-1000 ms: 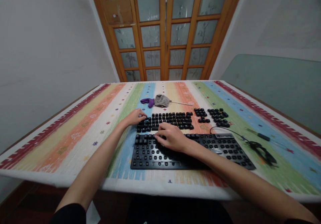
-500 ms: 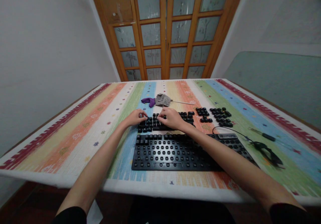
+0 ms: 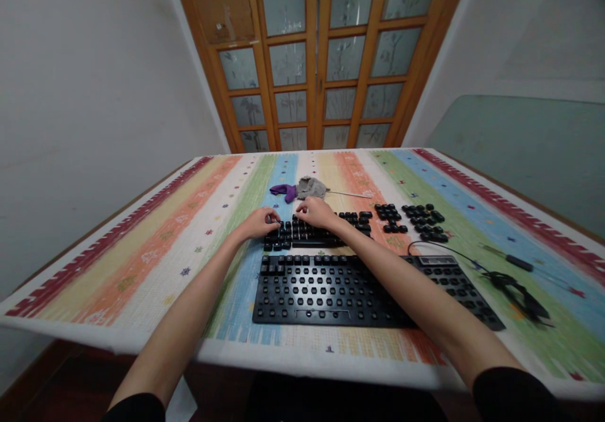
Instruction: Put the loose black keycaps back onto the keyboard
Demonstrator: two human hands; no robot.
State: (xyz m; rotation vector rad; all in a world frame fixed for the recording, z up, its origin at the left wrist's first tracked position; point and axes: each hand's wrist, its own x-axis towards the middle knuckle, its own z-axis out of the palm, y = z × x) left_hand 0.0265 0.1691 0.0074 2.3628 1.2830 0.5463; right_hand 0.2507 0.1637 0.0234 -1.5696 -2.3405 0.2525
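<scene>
Head view, keyboard (image 3: 338, 291) as landmark. It lies flat on the striped tablecloth (image 3: 142, 280), most caps off. Where are the loose ones?

— Key caps (image 3: 316, 239) stand in rows just beyond the keyboard's far edge. Two smaller clusters (image 3: 424, 217) lie beyond its right half.

— Hands?

— Apart from each other, both beyond the keyboard. Left hand (image 3: 263, 222) at the left end of the rows, thumb and fingers curled in. Right hand (image 3: 316, 213) over the middle of the rows, fingers bent. Fingertips too small from here; can't tell whether either pinches a cap.

— Handling?

— My judgement: caps light, hard, smooth, quick to tip if a neighbour is brushed. Take one at a time, thumb and finger on opposite side walls. Keyboard stiff, heavier than any cap; best gripped at its short ends, off the bare posts (image 3: 320, 290), which I'd treat as fragile.

— Round about?

— Beyond the keyboard and cap rows: grey cloth (image 3: 311, 188) touching purple cloth (image 3: 283, 192), thin rod (image 3: 352, 194) running right from the grey. Off the keyboard's right end: bunched cable (image 3: 517, 293), screwdriver (image 3: 518, 262) just past it.
</scene>
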